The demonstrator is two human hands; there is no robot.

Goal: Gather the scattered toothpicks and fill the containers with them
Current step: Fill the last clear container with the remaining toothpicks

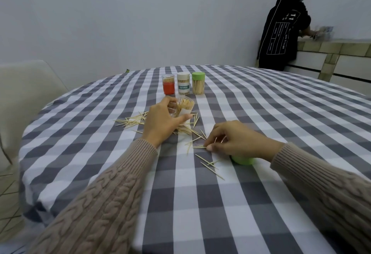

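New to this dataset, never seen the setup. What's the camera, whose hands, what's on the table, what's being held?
There is no robot: one wide-angle camera on a person's head looks down at their two bare hands over a table with a checked cloth. The left hand grips a tilted clear container partly filled with toothpicks. The right hand pinches toothpicks off the cloth. Loose toothpicks lie scattered around both hands. A green lid sits under the right wrist. Three filled containers stand in a row further back. Another person stands at a counter behind.
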